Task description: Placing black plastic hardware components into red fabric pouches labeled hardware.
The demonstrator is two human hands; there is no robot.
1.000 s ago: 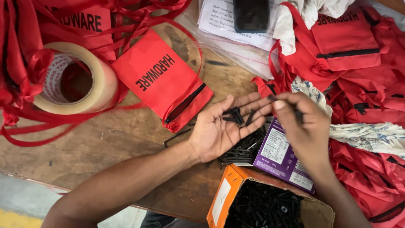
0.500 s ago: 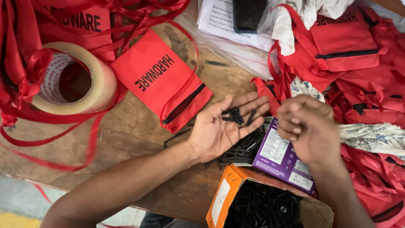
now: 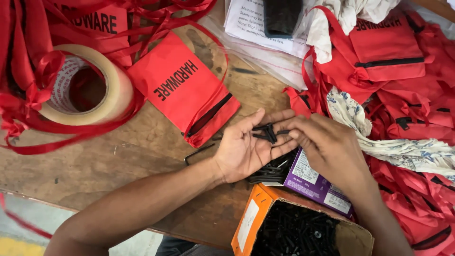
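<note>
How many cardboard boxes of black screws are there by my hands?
2: an open orange box at the bottom edge, and a purple box under the right hand. Red pouches may hide more.

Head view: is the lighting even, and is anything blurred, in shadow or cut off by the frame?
Head view: soft, even light, no hard glare; the left hand and its black screws are sharp, the right hand slightly soft at its fingers; a dark shadow fills the orange box; the tape roll is clear; red pouches run off the edges.
</note>
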